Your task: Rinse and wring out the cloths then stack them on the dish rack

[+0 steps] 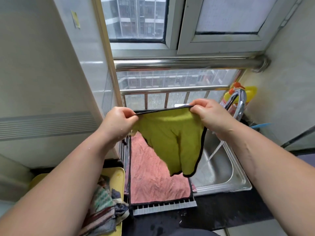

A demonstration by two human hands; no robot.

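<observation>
Both hands were up! The left hand point(119, 120) and right hand point(209, 114) each had a grip pinched tight on a top corner of the green cloth point(172, 140). It hung stretched between them, above the pink cloth point(153, 176) lying flat on the dish rack point(163, 207) beside the sink point(221, 167).

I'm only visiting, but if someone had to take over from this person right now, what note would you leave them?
Left hand: its grip pinches one top corner of the green cloth.
Right hand: pinches the other top corner. The cloth hangs spread in the air above the dish rack and sink.
Done: a pink cloth lies flat on the rack.
Left: lay the green cloth on the pink one, then probably rinse, wring and stack the pile of cloths on the yellow tray.
</observation>
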